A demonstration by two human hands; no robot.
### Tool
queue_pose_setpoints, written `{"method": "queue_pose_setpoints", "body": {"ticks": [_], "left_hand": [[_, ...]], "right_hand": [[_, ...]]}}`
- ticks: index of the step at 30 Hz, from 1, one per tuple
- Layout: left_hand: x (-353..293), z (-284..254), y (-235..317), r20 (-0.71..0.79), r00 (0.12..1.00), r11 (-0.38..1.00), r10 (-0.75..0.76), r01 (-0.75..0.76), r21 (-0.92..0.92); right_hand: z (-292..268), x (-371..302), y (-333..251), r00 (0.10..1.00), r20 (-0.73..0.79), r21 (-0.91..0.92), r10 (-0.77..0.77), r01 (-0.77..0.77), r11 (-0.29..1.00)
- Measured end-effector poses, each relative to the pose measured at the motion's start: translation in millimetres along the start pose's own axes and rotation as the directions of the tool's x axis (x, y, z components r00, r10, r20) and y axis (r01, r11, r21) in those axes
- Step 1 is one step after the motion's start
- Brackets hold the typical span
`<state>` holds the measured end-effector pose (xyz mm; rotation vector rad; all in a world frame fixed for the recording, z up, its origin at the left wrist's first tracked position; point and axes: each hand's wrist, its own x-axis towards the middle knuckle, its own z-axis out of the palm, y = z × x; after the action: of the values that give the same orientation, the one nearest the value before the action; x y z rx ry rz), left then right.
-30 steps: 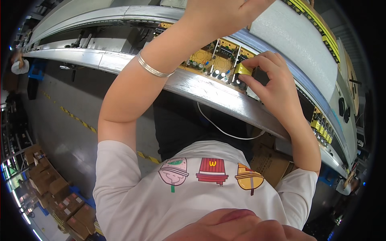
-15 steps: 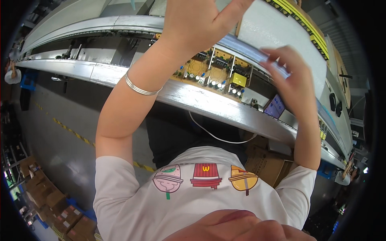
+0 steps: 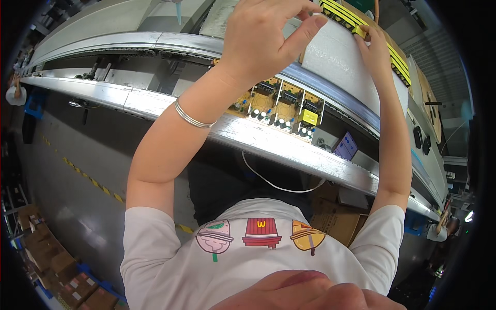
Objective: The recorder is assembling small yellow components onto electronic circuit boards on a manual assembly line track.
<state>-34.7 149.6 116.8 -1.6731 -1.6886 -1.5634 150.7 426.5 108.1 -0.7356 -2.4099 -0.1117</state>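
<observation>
My left hand (image 3: 263,39), with a bracelet on its arm, hovers above the rail line. Its thumb and fingers are bent toward each other around a small dark thing that I cannot make out. At the far right, my right hand (image 3: 376,54) pinches a yellow transformer (image 3: 358,32) at the edge of a long row of yellow transformers (image 3: 343,16). A panel of tan circuit boards (image 3: 283,110) lies between the metal rails, partly behind my left forearm. One yellow transformer (image 3: 309,117) sits on its rightmost board.
The near metal rail (image 3: 258,136) runs across in front of me. A white foam sheet (image 3: 333,59) lies beyond the far rail. A lit screen (image 3: 346,146) is right of the boards. Cardboard boxes (image 3: 330,219) stand below the rail.
My right hand has moved away from me, from over the far rail to the yellow row, and closed on a transformer. My left hand has shifted slightly right and nearer, its fingers now showing.
</observation>
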Motion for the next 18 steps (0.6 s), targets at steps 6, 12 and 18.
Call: {"method": "queue_pose_setpoints", "body": {"ticks": [6,12,18], "left_hand": [[5.3,-7.0,14.8,-0.024,1.0,1.0,0.007,-0.007,-0.016],[17.9,-25.4,41.5,0.36,0.833,0.904,-0.42,0.35,0.244],[8.0,-17.1,25.1,0.426,0.761,0.87,-0.489,0.39,0.301]], "right_hand": [[-38.5,-23.2,-50.7,0.997,-0.048,0.242,0.065,-0.052,0.969],[-76.6,-93.6,-145.6,0.937,0.348,0.695,-0.037,-0.231,0.681],[-85.6,-109.2,-169.5,0.812,0.573,0.532,-0.109,-0.267,0.804]]}}
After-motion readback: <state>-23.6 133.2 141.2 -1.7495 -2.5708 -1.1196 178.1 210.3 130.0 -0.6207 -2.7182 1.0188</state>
